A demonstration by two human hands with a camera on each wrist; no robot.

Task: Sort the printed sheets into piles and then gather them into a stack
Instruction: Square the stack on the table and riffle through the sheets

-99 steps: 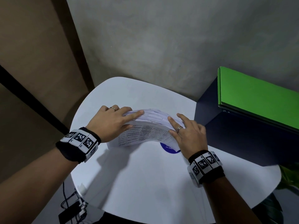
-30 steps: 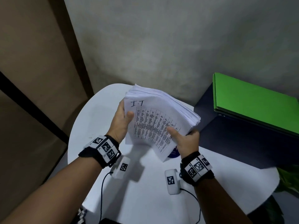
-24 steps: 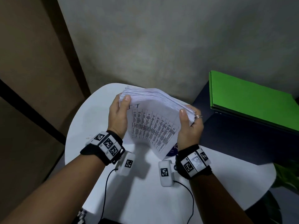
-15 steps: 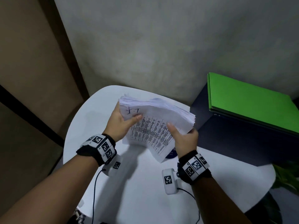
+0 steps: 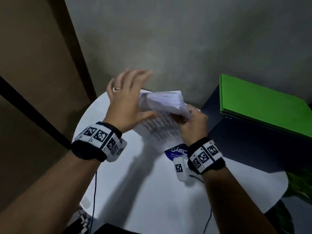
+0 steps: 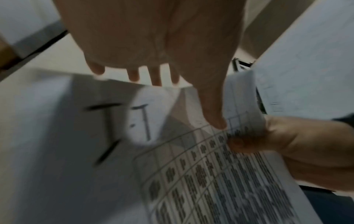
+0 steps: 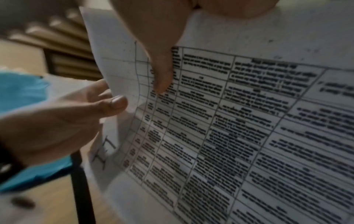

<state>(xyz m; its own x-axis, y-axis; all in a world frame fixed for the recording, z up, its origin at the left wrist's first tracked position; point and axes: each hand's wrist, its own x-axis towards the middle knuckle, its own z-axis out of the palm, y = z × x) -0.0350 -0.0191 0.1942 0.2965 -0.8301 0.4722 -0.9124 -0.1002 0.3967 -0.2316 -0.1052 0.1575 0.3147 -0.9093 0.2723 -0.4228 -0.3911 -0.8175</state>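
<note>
Fingers of my left hand (image 5: 125, 100) are spreading straight and wide at the left edge of the sheets (image 5: 162, 107), only the thumb (image 6: 212, 109) touching the printed top page; nothing is being gripped there. Wrist band with black-and-white markers (image 5: 99, 137) is sitting on that arm. Sheets are hanging in the air above the far part of the white round table (image 5: 152, 191), tilted, far edge fanning and blurred, printed table grid facing me, handwritten marks near the left corner (image 6: 118, 125). My right hand (image 5: 192, 125) is holding the sheets at their right side, thumb (image 7: 162, 72) pressing on the top page, fingers wrapping behind; how many sheets it is pinching, cannot tell. Blue round sticker (image 5: 177, 152) is lying on the table just under that wrist, beside a small white marker block (image 5: 180, 168) with a cable. Dark box (image 5: 253, 141) is standing at the right of the table, green folder (image 5: 263, 105) lying on top, well apart from the sheets.
</note>
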